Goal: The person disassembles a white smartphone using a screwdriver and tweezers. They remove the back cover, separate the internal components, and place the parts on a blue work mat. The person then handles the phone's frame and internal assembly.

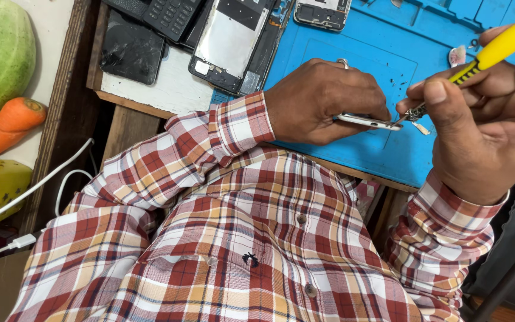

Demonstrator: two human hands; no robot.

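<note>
Blue silicone covers most of the counter: a repair mat with moulded compartments along its far edge. That mat is the landmark here. On its near part the left hand clamps a slim phone edge-up, fingers curled over the top and thumb underneath. Just right of the phone, over the mat's near right corner, the right hand pinches a yellow-handled screwdriver, its tip touching the phone's end.

Risk, as I judge it: the tip could slip off the narrow edge and gouge the frame or jab the left fingers, since the phone rests on no support but the grip. Tiny specks on the mat beyond the left hand look like loose screws; a nudge from a sleeve could scatter them.

Left of the mat, on the bare white counter, lie an opened phone with its shield showing, a dark back cover and a keypad handset. Farther left of the mat a wooden edge drops to a printed sheet of vegetables, crossed by a white cable. Little else of the room shows.
</note>
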